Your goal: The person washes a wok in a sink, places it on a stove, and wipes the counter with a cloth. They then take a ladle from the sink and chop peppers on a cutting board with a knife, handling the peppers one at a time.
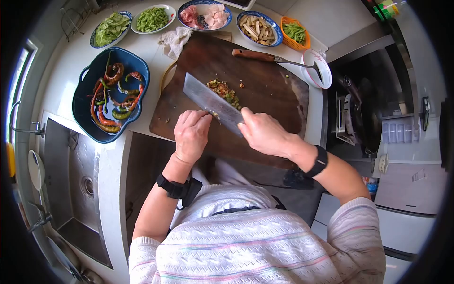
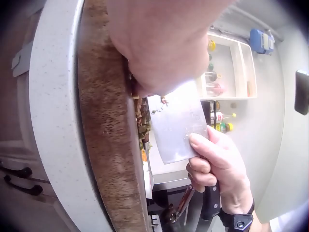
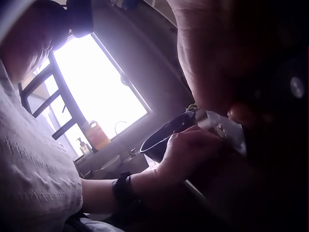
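Observation:
My right hand (image 1: 265, 133) grips a cleaver (image 1: 208, 102) by its black handle, with the thumb along the blade. The broad blade slants over the wooden chopping board (image 1: 189, 66), and small bits cling to its face. My left hand (image 1: 191, 135) is curled, its fingertips right at the near side of the blade (image 2: 176, 128). What lies under those fingertips is hidden. Beside the blade is a heap of chopped peppers (image 1: 226, 92), red and green. A blue basin (image 1: 78, 102) to the left holds several whole wrinkled peppers (image 1: 120, 113).
Plates of green slices (image 1: 111, 29), chopped greens (image 1: 152, 20), raw meat (image 1: 203, 16) and pale strips (image 1: 256, 29) line the back. A spatula (image 1: 255, 54) rests across the board's far corner and a white bowl (image 1: 309, 59). The sink (image 1: 66, 156) is left, the stove (image 1: 364, 109) right.

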The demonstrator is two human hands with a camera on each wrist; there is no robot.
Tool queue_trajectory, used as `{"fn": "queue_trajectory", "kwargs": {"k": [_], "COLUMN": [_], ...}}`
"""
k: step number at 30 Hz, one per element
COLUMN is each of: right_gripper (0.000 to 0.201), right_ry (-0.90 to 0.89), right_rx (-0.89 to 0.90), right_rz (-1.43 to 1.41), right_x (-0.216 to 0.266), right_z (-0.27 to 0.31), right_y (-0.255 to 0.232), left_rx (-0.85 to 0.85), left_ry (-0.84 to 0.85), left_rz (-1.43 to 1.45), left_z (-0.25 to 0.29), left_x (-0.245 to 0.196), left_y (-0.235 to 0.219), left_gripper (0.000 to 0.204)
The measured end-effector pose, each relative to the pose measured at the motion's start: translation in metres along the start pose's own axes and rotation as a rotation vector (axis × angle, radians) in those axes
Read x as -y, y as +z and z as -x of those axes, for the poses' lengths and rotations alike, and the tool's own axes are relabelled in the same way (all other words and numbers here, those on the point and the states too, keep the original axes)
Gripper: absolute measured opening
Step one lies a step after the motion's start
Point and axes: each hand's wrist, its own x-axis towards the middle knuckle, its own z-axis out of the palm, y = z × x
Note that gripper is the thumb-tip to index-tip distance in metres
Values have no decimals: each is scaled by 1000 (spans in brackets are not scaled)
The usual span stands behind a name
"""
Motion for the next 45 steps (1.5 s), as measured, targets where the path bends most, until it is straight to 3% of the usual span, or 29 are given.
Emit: {"fn": "queue_trajectory", "kwargs": {"k": [8,18,32,38,40,45], "right_gripper": [21,19,19,19,20,20], "right_ry": [-61,0,-30,-16,-52,-43], "right_rx": [-124,-22,-150,-40,-117,-117], "right_rz": [-50,17,-42,-11,-16,-21], "right_x": [-12,8,0,11,8,5], "right_z": [-4,0,-8,-8,-12,-12], "right_y": [22,4,27,20,31,26], "left_rx": [-1,-62,-43,-54,-38,13], "left_ry": [-25,-14,33,12,9,19], "left_rz": [-70,-29,-28,-30,-20,-56], "left_z": [-4,5,6,7,8,-1], "left_x": [-8,2,3,2,4,-4], "left_y": [-13,-8,-8,-8,-8,-25], "left_gripper": [24,15,16,16,15,17]}}
